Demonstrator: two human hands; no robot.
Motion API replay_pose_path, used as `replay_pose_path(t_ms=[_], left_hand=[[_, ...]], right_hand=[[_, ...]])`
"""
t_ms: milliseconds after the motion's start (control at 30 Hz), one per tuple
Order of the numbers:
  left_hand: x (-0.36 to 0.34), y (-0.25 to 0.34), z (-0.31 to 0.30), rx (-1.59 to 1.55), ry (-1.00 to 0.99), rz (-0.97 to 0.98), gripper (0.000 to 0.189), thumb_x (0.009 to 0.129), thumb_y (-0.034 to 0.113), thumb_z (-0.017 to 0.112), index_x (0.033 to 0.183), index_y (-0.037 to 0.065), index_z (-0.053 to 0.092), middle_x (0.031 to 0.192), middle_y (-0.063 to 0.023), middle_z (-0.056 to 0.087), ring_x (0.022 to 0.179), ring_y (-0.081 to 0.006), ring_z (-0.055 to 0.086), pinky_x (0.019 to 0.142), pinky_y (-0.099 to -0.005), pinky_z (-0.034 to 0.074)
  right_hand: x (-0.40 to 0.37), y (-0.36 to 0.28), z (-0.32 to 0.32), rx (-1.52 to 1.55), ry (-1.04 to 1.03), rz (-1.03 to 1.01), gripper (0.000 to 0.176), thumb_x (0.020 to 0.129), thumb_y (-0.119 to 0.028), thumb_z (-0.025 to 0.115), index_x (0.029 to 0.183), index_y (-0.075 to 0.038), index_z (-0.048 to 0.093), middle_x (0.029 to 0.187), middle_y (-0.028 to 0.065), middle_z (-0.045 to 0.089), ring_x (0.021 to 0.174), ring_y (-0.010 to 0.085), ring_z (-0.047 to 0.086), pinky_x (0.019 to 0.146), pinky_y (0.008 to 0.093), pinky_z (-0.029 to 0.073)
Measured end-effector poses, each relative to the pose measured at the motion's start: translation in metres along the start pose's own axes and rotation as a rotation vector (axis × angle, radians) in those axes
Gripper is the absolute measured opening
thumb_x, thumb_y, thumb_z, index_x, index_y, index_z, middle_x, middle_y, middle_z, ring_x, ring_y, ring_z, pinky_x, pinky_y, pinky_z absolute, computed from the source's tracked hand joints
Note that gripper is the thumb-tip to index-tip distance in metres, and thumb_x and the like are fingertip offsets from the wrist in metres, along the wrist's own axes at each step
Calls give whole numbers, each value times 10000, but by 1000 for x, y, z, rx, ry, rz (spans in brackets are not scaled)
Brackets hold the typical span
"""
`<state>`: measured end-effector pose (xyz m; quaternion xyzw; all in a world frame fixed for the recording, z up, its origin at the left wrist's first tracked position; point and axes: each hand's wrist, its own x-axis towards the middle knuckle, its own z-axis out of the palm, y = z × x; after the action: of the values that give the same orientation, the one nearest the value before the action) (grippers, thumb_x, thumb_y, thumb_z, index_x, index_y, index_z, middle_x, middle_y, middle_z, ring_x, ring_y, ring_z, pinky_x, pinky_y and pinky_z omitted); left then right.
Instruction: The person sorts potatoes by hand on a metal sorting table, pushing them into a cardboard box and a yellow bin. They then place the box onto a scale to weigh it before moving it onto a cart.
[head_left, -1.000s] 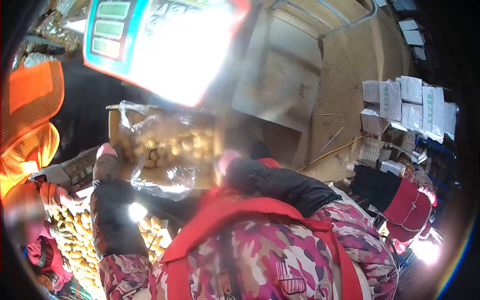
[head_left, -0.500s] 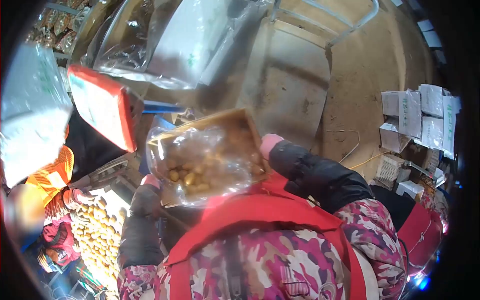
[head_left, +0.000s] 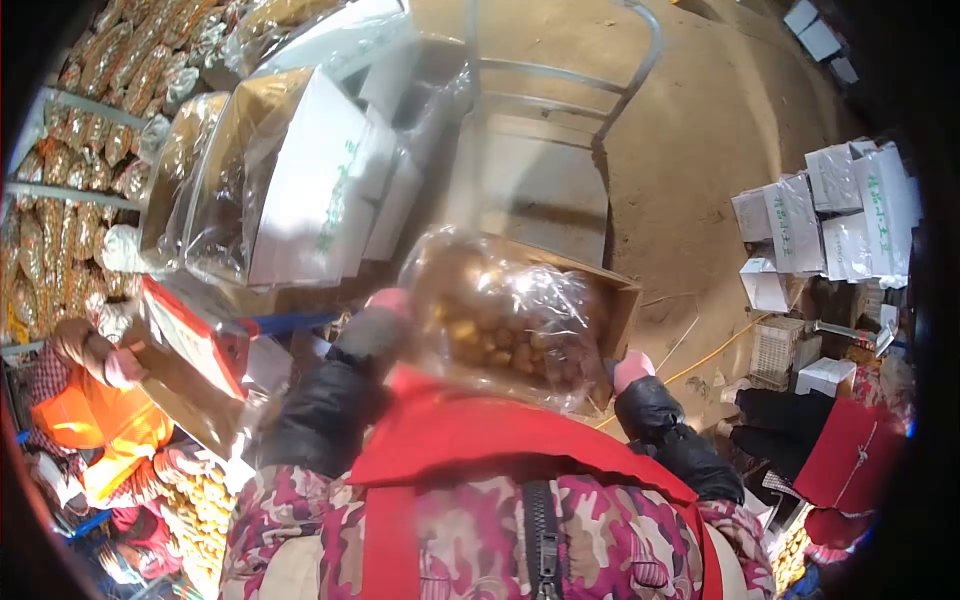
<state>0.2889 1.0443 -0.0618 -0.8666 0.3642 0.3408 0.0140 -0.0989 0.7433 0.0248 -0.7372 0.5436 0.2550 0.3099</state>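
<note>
A cardboard box (head_left: pixel 620 318) is held up in front of my body, tilted a little. Small yellow potatoes (head_left: pixel 478 340) lie inside it, partly covered by a clear plastic liner (head_left: pixel 548 290) that spills over the rim. My left hand (head_left: pixel 388 305), in a pink glove, grips the box's left end. At the right near corner my right hand (head_left: pixel 632 370), gloved in pink too, holds on. The fingers of both hands are mostly hidden by the box and the dark sleeves.
Beyond the box stands a flat cart (head_left: pixel 545 180) with a metal handle. White boxes (head_left: pixel 310 190) in plastic are stacked front left, more boxes (head_left: pixel 850 215) at right. A red-edged scale-like box (head_left: pixel 200 325) is left. Co-workers (head_left: pixel 105 425) sit by heaped potatoes (head_left: pixel 205 515).
My body has turned right, and the box with both hands has shifted right in view. The stacked boxes and more of the filled bags on the left have come into sight.
</note>
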Motion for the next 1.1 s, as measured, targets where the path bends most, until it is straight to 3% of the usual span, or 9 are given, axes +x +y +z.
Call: replay_pose_path(t_ms=[33, 133, 200, 400, 600, 700, 833, 1000, 1100], left_hand=[[30, -3, 4, 92, -37, 12, 258, 899, 227, 627, 991, 39, 779, 993, -242, 734, 976, -411, 720, 844, -489, 577], [28, 84, -97, 117, -111, 51, 273, 912, 239, 634, 984, 18, 777, 1010, -231, 744, 994, -399, 728, 843, -483, 583], [101, 55, -56, 175, -88, 63, 290, 922, 253, 632, 999, 16, 781, 1033, -225, 749, 1000, -405, 728, 846, -481, 586], [160, 51, -117, 256, -149, 211, 290, 937, 283, 653, 1037, 48, 791, 1070, -209, 756, 1014, -396, 732, 861, -473, 594], [257, 12, -160, 178, -191, 178, 288, 940, 291, 663, 1048, 57, 792, 1069, -201, 759, 1017, -384, 735, 868, -469, 597], [313, -7, -165, 86, -158, -12, 285, 942, 293, 667, 1056, 64, 792, 1070, -195, 761, 1020, -373, 739, 868, -467, 600], [396, -37, -159, -12, -96, -255, 273, 943, 289, 675, 1062, 74, 794, 1064, -183, 767, 1022, -347, 747, 859, -460, 606], [523, -111, -88, 197, -90, -279, 191, 927, 250, 703, 1011, 108, 799, 1010, -118, 785, 984, -275, 766, 784, -442, 621], [528, -95, -101, 90, -46, -302, 210, 916, 249, 721, 1078, 133, 785, 1094, -107, 772, 1038, -295, 748, 823, -453, 615]], right_hand=[[2, 5, -3, 12, 27, 25, 378, 887, -343, 653, 1062, -25, 763, 1057, 281, 722, 1044, 463, 687, 904, 509, 547], [24, 25, 2, 3, 97, 126, 377, 882, -344, 650, 1035, -21, 771, 1038, 312, 714, 1040, 464, 690, 896, 508, 550], [58, 46, 19, 20, 151, 128, 360, 878, -325, 658, 1030, -20, 773, 1037, 304, 718, 1033, 467, 691, 889, 509, 550], [139, 21, 19, -174, 12, -9, 349, 910, -335, 636, 1007, -32, 778, 1024, 283, 723, 1022, 439, 707, 857, 509, 560], [226, -103, -23, -79, -3, -105, 359, 957, -332, 598, 1027, -19, 759, 1029, 262, 724, 1011, 429, 705, 851, 498, 566], [310, -139, -23, -451, -103, -140, 339, 926, -356, 606, 1021, -79, 778, 1068, 213, 740, 1017, 439, 696, 867, 499, 573], [378, -199, -26, -269, 214, -34, 352, 915, -339, 602, 1021, -52, 776, 1065, 257, 728, 1046, 470, 678, 933, 518, 542], [435, -265, -62, -157, 204, -41, 439, 888, -411, 664, 1015, 0, 751, 1076, 299, 709, 1068, 474, 668, 945, 522, 531], [474, -274, -59, -149, 190, -21, 422, 881, -390, 686, 1048, -6, 742, 1094, 296, 707, 1082, 470, 663, 950, 512, 530]])
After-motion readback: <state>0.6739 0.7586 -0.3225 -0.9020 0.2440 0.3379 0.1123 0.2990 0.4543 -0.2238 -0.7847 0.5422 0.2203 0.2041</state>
